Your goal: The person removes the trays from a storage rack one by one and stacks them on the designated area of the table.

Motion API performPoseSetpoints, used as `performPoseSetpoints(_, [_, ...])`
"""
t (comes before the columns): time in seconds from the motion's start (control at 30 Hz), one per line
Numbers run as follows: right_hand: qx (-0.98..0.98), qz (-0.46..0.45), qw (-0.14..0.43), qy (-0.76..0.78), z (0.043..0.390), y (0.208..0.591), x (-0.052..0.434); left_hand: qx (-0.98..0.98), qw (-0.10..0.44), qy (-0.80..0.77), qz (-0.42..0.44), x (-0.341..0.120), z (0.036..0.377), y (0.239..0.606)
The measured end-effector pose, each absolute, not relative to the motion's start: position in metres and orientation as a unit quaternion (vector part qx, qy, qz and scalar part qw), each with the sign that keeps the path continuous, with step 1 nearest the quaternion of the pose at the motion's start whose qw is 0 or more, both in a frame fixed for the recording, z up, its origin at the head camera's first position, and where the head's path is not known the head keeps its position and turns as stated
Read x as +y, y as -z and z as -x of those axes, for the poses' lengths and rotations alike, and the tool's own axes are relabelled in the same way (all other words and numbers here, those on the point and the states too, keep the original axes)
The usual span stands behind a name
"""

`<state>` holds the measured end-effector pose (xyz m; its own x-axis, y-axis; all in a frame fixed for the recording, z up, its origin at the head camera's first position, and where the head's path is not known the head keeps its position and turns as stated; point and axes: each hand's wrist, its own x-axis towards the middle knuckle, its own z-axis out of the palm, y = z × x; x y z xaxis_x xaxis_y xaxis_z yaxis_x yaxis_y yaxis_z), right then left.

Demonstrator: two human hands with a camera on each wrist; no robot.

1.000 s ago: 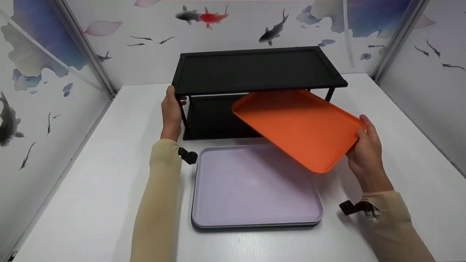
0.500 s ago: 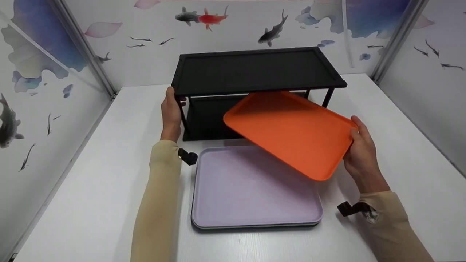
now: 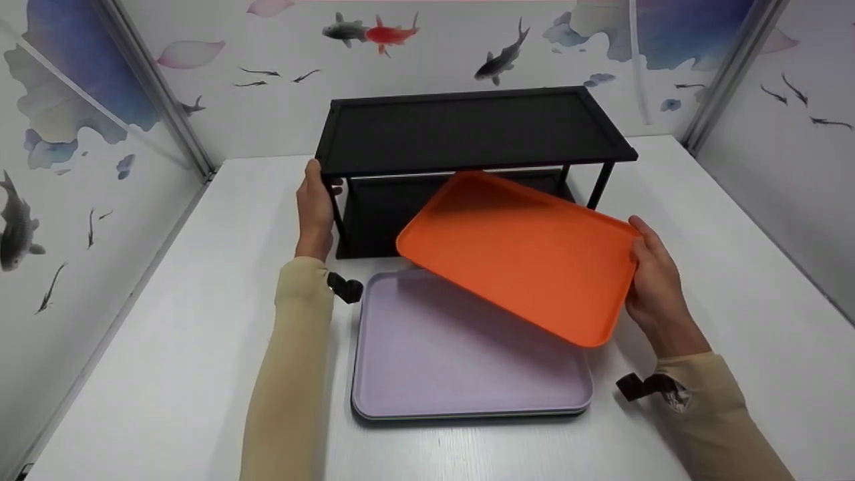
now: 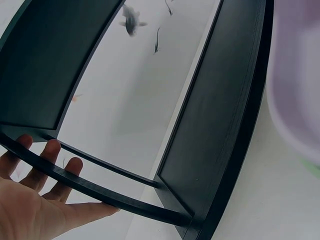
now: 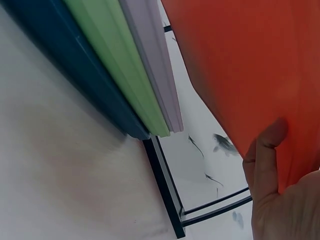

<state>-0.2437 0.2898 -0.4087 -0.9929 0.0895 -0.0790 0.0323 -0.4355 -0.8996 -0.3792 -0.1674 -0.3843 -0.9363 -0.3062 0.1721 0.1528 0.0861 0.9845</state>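
Observation:
My left hand (image 3: 315,212) grips the left front post (image 4: 125,200) of a black two-tier rack (image 3: 467,130), fingers behind it in the left wrist view. An orange tray (image 3: 521,257) is held by its right short edge in my right hand (image 3: 660,294), thumb on the inner side. The tray is tilted and turned askew, its far corner close under the front edge of the rack's top shelf. Below it lies a lavender tray (image 3: 461,367), the top of a stack. The right wrist view shows a green tray (image 5: 117,65) and a dark blue tray (image 5: 75,65) beneath.
The rack's lower shelf (image 3: 377,220) stands behind the stack, partly hidden by the orange tray. Everything is on a white table (image 3: 187,307), enclosed at the back and sides by white panels (image 3: 427,73) printed with fish.
My right hand has drawn the orange tray toward me and to the left, so more of it shows out from under the top shelf. The left hand and rack have stayed put.

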Motion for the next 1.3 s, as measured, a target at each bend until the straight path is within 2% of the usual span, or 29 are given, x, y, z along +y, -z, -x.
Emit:
performPoseSetpoints(0.5, [-0.583, 0.047, -0.027, -0.81, 0.244, 0.415, 0.282, -0.716, 0.175, 0.673, -0.054, -0.166, 0.379, 0.383])
performPoseSetpoints(1.3, [-0.697, -0.019, -0.103, -0.709, 0.242, 0.427, 0.267, -0.711, 0.166, 0.681, -0.05, -0.167, 0.379, 0.385])
